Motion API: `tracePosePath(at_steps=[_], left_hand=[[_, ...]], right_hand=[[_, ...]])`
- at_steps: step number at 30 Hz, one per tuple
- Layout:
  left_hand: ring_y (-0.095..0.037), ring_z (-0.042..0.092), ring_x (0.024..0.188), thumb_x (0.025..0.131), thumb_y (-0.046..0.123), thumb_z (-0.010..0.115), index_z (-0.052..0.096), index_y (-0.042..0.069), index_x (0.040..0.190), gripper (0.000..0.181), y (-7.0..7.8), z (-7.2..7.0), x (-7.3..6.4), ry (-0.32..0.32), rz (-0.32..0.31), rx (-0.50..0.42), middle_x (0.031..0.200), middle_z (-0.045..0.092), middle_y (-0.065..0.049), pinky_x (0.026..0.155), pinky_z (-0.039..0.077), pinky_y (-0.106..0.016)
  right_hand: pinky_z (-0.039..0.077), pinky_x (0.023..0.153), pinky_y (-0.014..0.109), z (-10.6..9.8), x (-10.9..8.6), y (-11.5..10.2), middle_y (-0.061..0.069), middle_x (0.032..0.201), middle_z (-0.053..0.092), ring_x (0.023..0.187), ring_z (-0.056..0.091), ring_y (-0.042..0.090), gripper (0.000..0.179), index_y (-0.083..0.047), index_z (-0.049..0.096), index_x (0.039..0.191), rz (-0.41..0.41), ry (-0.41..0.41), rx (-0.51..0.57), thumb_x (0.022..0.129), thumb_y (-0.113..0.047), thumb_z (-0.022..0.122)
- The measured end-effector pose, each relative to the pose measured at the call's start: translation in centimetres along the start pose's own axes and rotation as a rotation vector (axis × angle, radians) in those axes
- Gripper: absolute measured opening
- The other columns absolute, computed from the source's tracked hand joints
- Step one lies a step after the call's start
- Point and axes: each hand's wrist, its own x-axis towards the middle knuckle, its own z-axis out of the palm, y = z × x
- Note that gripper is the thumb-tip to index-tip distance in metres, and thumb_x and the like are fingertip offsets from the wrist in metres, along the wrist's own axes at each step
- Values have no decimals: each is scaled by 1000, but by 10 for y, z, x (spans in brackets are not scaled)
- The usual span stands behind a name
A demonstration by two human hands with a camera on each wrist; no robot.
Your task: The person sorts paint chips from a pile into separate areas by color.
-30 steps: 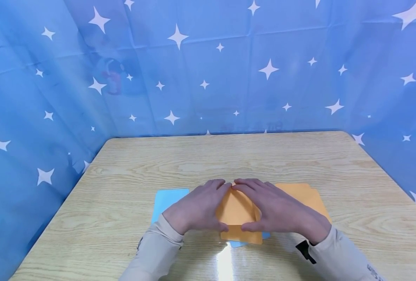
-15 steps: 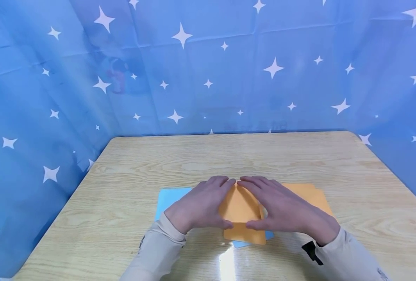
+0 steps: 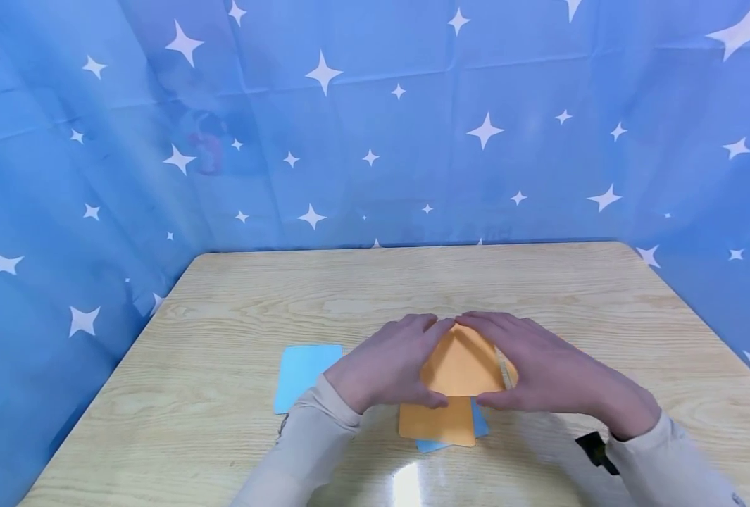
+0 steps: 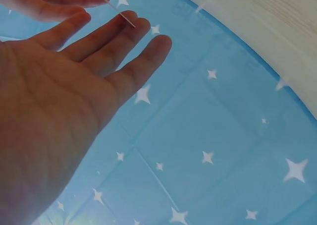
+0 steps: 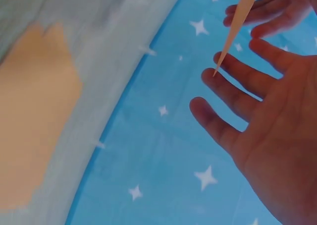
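Both hands hold one thin square orange card (image 3: 463,362) above the table, tilted. My left hand (image 3: 396,362) holds its left side and my right hand (image 3: 555,370) its right side. Fingers meet near the card's top edge; the thumbs sit at its bottom edge. In the wrist views this orange card (image 5: 240,24) shows almost edge-on, its end at the fingertips. Below, another orange card (image 3: 438,426) lies over a blue card (image 3: 481,422). A separate blue card (image 3: 305,370) lies left of my left hand. In the right wrist view, orange cards (image 5: 39,121) lie on the table.
The wood-grain table (image 3: 254,296) extends behind and on both sides of the hands. A blue curtain with white stars (image 3: 375,127) hangs along its back and sides. Light glares off the table near the front.
Both hands have moved right with the held orange card. More of the left blue card and of the middle orange card now shows, while my right hand mostly covers the orange cards on the right.
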Motion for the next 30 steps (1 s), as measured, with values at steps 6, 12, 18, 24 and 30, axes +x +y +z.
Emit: tracePosePath(at_steps=[6,12,18,24,30], left_hand=[[-18,56,125,80,62,79,37,16,156,99,23,1,30,1,28,86,133,58,0,99,51,-32],[-15,52,133,82,70,72,36,22,157,96,48,14,59,-66,6,173,142,54,3,104,49,-34],[-11,51,132,80,73,71,34,29,157,97,68,31,80,-105,3,180,143,52,8,105,49,-33],[-9,51,126,78,76,71,35,31,154,95,83,41,95,-124,-30,222,133,54,11,104,49,-32],[-6,53,117,76,77,72,36,34,151,94,96,51,107,-117,-65,262,127,56,11,96,50,-29]], right_hand=[[49,94,53,-15,-20,17,-8,147,52,127,54,22,93,-30,39,155,63,4,-30,78,-42,89],[50,92,52,-18,-43,39,-4,147,53,125,56,24,96,-27,38,156,118,-16,-62,77,-50,87],[53,90,52,-14,-66,58,-3,146,54,126,57,26,100,-24,40,156,138,-1,-114,74,-54,88],[51,93,44,-10,-77,75,-3,146,55,128,55,24,104,-21,44,154,106,43,-212,67,-50,93],[50,96,36,-12,-84,88,2,146,56,127,56,27,107,-17,44,153,120,19,-228,63,-42,97]])
